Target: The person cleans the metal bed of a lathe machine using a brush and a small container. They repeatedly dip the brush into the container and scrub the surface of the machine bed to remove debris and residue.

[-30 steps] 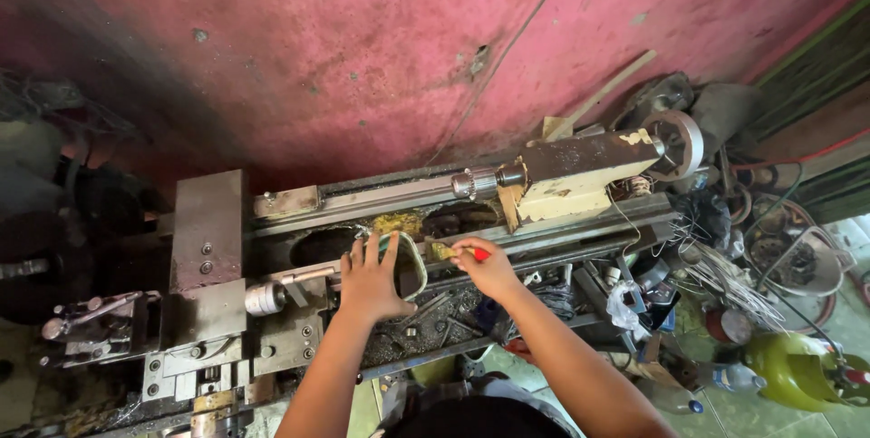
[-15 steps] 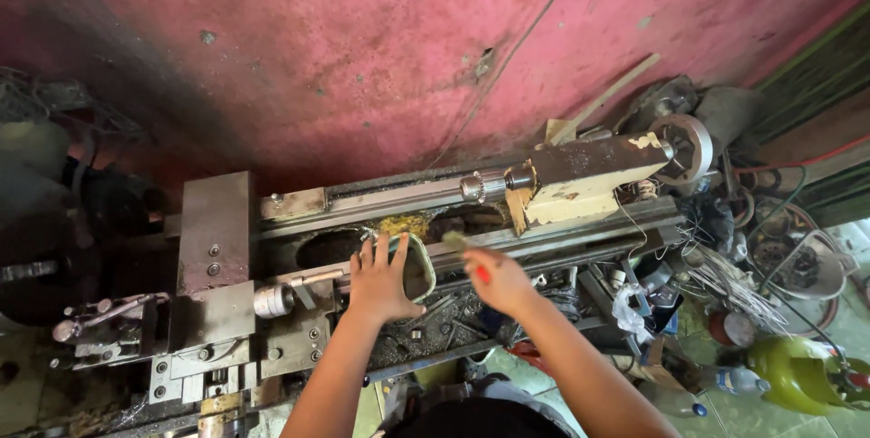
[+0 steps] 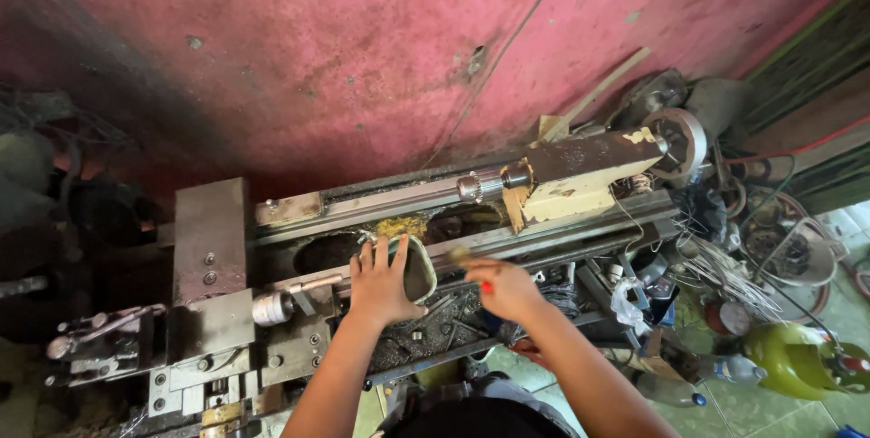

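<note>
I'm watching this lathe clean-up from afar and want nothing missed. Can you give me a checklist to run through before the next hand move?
1. Left hand steadies the scoop: ok, palm lies flat on it.
2. Right hand grips the brush: ok, fingers closed on a small brush with a red handle end.
3. Scoop mouth faces the brush: ok, the two sit close together on the lathe bed.
4. Lathe stopped: cannot tell from one frame.
5. Tailstock clear of both hands: ok, it sits behind and to the right.
6. Shavings left in the bed: cannot tell, the hollow is dark.
</note>
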